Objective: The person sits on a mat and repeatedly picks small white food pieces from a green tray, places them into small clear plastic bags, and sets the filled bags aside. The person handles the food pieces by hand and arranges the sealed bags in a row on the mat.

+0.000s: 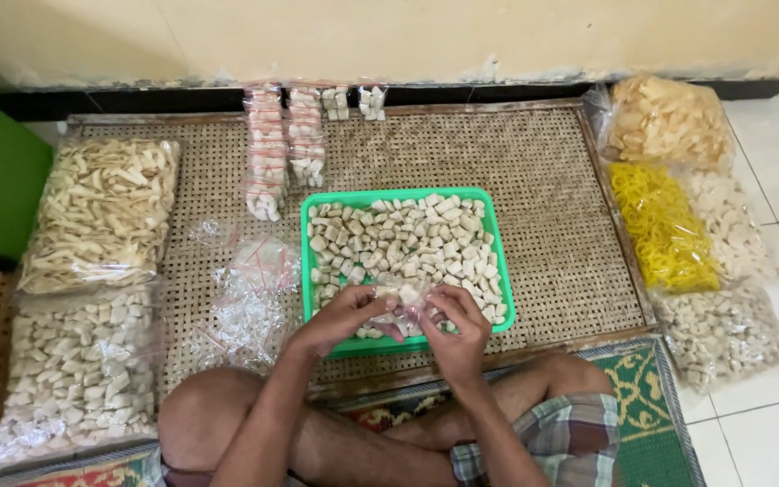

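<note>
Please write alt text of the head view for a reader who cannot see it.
Both hands, left hand and right hand, hold a small clear plastic bag of pale cracker pieces over a green plastic tray full of them, on a woven rattan mat.

A green plastic tray [307,271] of pale cracker pieces [407,243] sits mid-near on the woven rattan mat [543,180], small filled packets [281,144] far behind it, empty clear bags [250,302] left, large clear snack bags [101,212] far left, more bulk bags [678,225] right.
</note>
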